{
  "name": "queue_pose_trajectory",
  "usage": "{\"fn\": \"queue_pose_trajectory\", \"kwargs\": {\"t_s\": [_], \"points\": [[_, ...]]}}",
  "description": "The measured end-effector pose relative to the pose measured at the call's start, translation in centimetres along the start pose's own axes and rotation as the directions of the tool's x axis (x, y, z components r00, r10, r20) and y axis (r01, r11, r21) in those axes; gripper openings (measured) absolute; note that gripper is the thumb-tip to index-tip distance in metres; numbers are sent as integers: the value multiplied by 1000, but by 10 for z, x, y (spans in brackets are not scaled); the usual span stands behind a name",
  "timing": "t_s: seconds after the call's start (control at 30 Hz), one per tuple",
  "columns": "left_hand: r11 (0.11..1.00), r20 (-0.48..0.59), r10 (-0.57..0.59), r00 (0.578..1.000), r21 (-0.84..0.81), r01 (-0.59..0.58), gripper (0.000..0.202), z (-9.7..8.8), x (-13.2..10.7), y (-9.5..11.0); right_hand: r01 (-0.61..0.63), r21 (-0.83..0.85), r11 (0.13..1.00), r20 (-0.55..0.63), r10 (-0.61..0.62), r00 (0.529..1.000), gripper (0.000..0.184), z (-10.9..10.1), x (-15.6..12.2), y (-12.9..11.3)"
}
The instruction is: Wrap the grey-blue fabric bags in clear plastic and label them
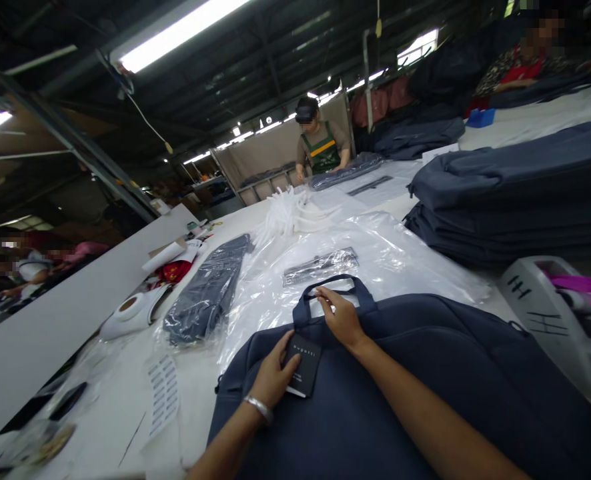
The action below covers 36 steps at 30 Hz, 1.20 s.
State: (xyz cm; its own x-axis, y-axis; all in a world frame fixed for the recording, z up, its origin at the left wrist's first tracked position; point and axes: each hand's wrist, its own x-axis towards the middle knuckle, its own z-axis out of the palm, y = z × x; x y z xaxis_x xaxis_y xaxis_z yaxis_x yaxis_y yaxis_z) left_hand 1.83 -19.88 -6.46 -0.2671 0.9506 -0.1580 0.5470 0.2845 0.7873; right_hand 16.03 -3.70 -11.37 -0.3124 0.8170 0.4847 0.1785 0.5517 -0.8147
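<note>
A dark navy bag (425, 360) lies in front of me, its carry handle (360, 287) standing up at the top edge. My left hand (274, 373), with a silver bangle at its wrist, is closed on a black hang tag (304, 363) with pale lettering, its thumb on the front. The tag lies against the bag just below the handle. At the handle's opening, my right hand (340, 317) has thumb and index finger pinched together; whatever is between the fingertips is too small to make out.
Clear plastic bags (365, 240) lie beyond the bag, with a wrapped bag (208, 287) to their left. A label sheet (163, 393) sits at left. Stacked navy bags (515, 187) and a grey plastic bin (545, 327) stand at right. A co-worker (323, 143) works across the table.
</note>
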Motion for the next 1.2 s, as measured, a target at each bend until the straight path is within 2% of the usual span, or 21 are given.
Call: {"fn": "queue_pose_trajectory", "kwargs": {"t_s": [0.07,0.13,0.23,0.3,0.37,0.43,0.5,0.57,0.63,0.7,0.77,0.83,0.87,0.93,1.0,1.03,1.1,1.13,1.2], "points": [[966,-147,119,982,246,-80,59,20,-12,-9,37,-258,965,57,-23,998,40,-12,9,3],[860,-208,209,956,504,-78,53,30,-22,-9,54,-498,866,199,54,978,40,-23,22,6],[663,-216,365,905,744,-90,45,32,-30,-4,93,-644,759,374,206,904,34,-28,44,12],[587,-161,457,875,794,-161,43,31,-31,-5,121,-673,730,438,262,860,31,-25,57,14],[600,-106,484,869,763,-241,43,32,-30,-9,153,-690,707,479,288,829,33,-22,68,11],[664,-102,465,879,697,-271,42,35,-29,-14,186,-688,701,503,276,819,28,-23,77,0],[728,-128,434,892,634,-262,42,38,-29,-19,221,-671,708,515,229,826,22,-32,81,-20],[768,-145,410,901,588,-254,43,41,-29,-21,256,-649,716,516,167,840,25,-49,75,-49],[787,-142,393,909,563,-253,44,41,-29,-23,286,-622,729,515,106,851,29,-72,56,-82],[799,-134,378,916,547,-250,44,41,-29,-24,318,-573,755,531,46,846,29,-94,20,-112],[816,-131,366,921,521,-250,44,39,-29,-24,370,-474,799,626,10,780,27,-109,-30,-128],[844,-158,348,924,481,-236,48,39,-29,-24,367,-409,835,675,6,738,33,-112,-85,-125],[860,-181,333,926,461,-219,52,39,-29,-22,354,-402,844,680,17,733,38,-108,-110,-117],[869,-224,313,923,459,-183,63,40,-32,-17,306,-404,862,642,29,766,49,-96,-152,-94],[804,-205,380,902,555,-213,70,42,-35,-10,250,-393,885,584,30,811,54,-84,-176,-76],[734,-155,445,882,627,-260,71,44,-37,-7,221,-371,902,563,30,826,54,-82,-183,-72],[549,33,557,830,735,-398,69,46,-40,-3,160,-283,946,545,21,838,51,-88,-188,-75],[471,140,576,805,748,-467,66,46,-40,-3,122,-219,968,539,15,842,48,-96,-189,-81],[403,298,549,781,725,-559,64,47,-37,-6,-5,-67,998,543,40,839,39,-120,-198,-93]]}}
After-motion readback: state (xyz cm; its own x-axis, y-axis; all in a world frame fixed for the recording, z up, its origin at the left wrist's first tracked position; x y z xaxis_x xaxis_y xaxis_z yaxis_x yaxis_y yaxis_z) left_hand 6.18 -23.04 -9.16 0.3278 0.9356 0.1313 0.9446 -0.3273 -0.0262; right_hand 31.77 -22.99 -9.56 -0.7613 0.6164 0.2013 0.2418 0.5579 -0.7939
